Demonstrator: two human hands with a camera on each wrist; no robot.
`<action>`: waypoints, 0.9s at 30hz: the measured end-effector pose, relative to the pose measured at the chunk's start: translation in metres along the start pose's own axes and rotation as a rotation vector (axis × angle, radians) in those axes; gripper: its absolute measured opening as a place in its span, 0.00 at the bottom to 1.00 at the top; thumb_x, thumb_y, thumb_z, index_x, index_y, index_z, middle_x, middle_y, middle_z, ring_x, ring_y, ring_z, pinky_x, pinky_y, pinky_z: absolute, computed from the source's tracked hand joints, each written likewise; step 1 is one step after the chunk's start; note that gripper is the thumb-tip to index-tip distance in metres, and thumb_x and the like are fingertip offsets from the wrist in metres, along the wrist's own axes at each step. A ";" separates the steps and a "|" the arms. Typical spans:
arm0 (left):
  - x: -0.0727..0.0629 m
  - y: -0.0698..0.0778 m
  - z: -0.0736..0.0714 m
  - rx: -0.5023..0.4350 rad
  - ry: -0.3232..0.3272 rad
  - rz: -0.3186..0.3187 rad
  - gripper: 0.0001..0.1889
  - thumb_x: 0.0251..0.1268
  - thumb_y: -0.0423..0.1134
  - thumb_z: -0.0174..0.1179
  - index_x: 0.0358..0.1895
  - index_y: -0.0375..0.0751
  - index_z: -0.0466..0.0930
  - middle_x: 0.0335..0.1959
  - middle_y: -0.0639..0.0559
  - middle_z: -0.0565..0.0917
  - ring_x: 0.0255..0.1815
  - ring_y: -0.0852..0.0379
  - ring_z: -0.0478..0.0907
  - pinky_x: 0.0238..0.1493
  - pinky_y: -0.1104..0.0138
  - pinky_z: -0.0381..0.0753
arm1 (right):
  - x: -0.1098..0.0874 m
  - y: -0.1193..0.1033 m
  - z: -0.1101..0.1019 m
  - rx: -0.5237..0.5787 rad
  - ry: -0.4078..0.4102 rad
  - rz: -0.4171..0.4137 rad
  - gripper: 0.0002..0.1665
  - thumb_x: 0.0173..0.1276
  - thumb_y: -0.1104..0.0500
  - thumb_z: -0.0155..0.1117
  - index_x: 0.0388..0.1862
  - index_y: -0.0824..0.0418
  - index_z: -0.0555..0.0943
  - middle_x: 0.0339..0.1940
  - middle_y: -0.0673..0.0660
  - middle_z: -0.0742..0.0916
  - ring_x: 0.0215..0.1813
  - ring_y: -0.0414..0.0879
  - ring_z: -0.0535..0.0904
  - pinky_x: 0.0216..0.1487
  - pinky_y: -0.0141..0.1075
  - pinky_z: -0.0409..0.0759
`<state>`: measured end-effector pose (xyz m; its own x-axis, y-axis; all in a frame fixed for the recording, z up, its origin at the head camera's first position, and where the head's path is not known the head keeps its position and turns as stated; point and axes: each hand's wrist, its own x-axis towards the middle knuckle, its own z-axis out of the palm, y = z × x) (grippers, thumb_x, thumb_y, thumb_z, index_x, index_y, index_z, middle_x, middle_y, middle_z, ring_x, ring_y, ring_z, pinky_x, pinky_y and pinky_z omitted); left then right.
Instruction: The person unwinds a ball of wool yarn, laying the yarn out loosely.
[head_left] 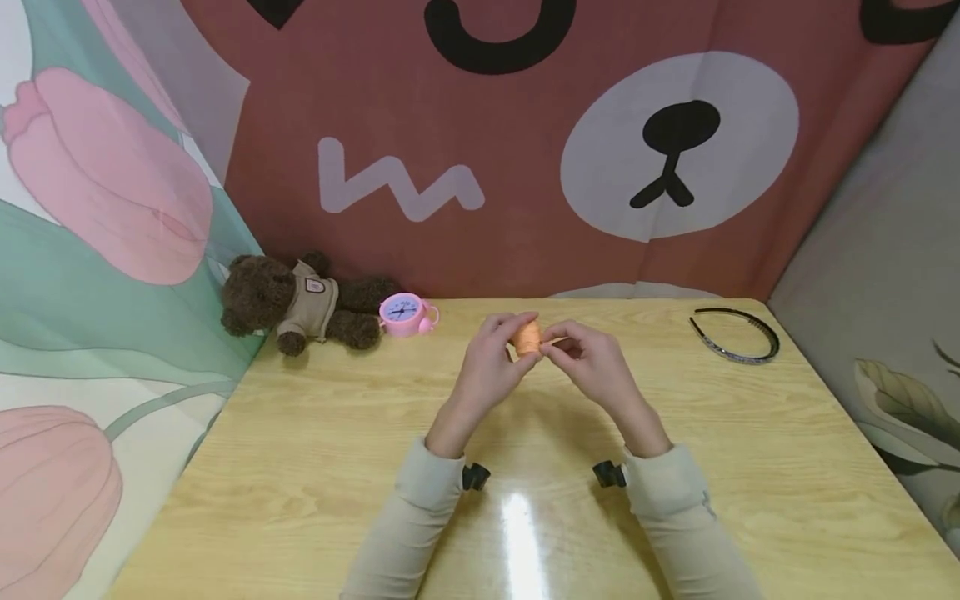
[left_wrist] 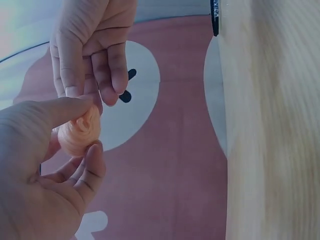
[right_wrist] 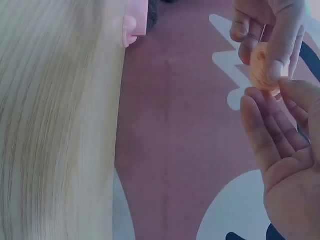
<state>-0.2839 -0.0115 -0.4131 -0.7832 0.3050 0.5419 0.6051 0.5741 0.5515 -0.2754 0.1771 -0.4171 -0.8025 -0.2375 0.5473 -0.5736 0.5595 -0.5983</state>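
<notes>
A small orange ball of yarn (head_left: 528,337), wound in tight strands, is held up above the table between both hands. My left hand (head_left: 487,362) grips it, with the thumb on one side and fingertips on the other. In the left wrist view, a twisted tuft shows on the end of the yarn ball (left_wrist: 80,132). From the right, my right hand (head_left: 596,362) brings thumb and index fingertip together against the ball's lower edge, pinching at the yarn. Its other fingers are bent loosely in the right wrist view. Any loose strand between those fingertips is too small to make out.
A brown teddy bear (head_left: 311,304) lies at the back left of the wooden table (head_left: 337,467). Beside its feet is a pink alarm clock (head_left: 402,317). A dark headband (head_left: 772,337) lies at the back right. Printed curtains (head_left: 517,242) hang behind the table.
</notes>
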 end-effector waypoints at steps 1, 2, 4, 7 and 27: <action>0.000 0.001 -0.001 0.008 0.009 0.004 0.27 0.62 0.39 0.73 0.65 0.45 0.80 0.54 0.44 0.81 0.37 0.54 0.78 0.33 0.73 0.78 | 0.001 0.000 0.001 -0.001 0.016 -0.020 0.10 0.68 0.58 0.71 0.47 0.58 0.85 0.40 0.56 0.91 0.34 0.46 0.89 0.35 0.34 0.87; 0.000 0.001 -0.002 0.010 0.018 0.010 0.27 0.61 0.39 0.73 0.64 0.45 0.80 0.54 0.44 0.80 0.36 0.54 0.78 0.32 0.74 0.78 | 0.001 -0.001 0.002 0.000 0.032 -0.037 0.11 0.67 0.59 0.72 0.47 0.59 0.85 0.41 0.56 0.91 0.35 0.46 0.89 0.35 0.35 0.87; 0.000 0.002 -0.005 0.010 0.027 0.019 0.27 0.61 0.38 0.74 0.64 0.45 0.80 0.54 0.44 0.80 0.35 0.54 0.78 0.32 0.74 0.78 | 0.002 -0.003 0.003 0.003 0.061 -0.067 0.13 0.66 0.60 0.73 0.48 0.60 0.86 0.42 0.56 0.91 0.35 0.46 0.90 0.35 0.35 0.88; 0.001 0.004 -0.008 -0.002 0.035 0.040 0.27 0.60 0.37 0.74 0.64 0.44 0.80 0.54 0.44 0.81 0.37 0.54 0.78 0.34 0.74 0.80 | 0.004 -0.005 0.005 -0.001 0.110 -0.107 0.13 0.64 0.62 0.74 0.47 0.61 0.87 0.41 0.57 0.92 0.35 0.47 0.90 0.35 0.33 0.88; 0.001 0.005 -0.010 -0.135 -0.006 -0.029 0.27 0.63 0.39 0.72 0.66 0.44 0.79 0.59 0.42 0.81 0.48 0.52 0.82 0.37 0.74 0.85 | 0.000 -0.004 0.001 0.084 0.107 0.025 0.04 0.71 0.61 0.68 0.42 0.60 0.85 0.42 0.55 0.91 0.41 0.42 0.88 0.37 0.26 0.84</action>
<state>-0.2799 -0.0158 -0.4032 -0.8010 0.2948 0.5210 0.5959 0.4754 0.6472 -0.2732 0.1745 -0.4158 -0.7970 -0.1360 0.5884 -0.5694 0.4942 -0.6570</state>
